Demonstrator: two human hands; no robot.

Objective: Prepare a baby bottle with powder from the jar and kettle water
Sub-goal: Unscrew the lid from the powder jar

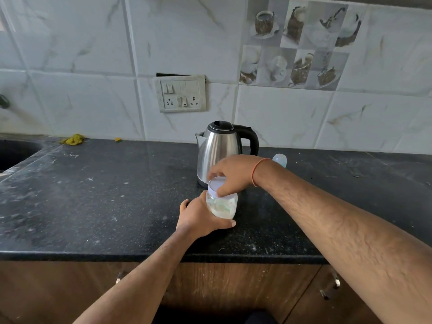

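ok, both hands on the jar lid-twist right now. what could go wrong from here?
1. The jar is tilted, braced only by the left hand; as the right hand frees the white lid, powder may spill onto the counter.
2. The kettle stands just behind the right hand; a jerk could knock it.
3. The small pale cap-like piece beside the right wrist could get swept away.

A: Soft, even daylight, fairly bright. No hard shadows; only a faint dark patch on the bench (117,202) just under the bottle (222,204).

B: Any glare?

A: Pale streaks of reflection down the kettle (218,150), and a dull sheen on the bench left of it.

B: Sharpness?

A: The kettle is crisp. The forearms nearest the camera look soft, and the wall tiles (70,54) behind the kettle bow towards the frame edges.
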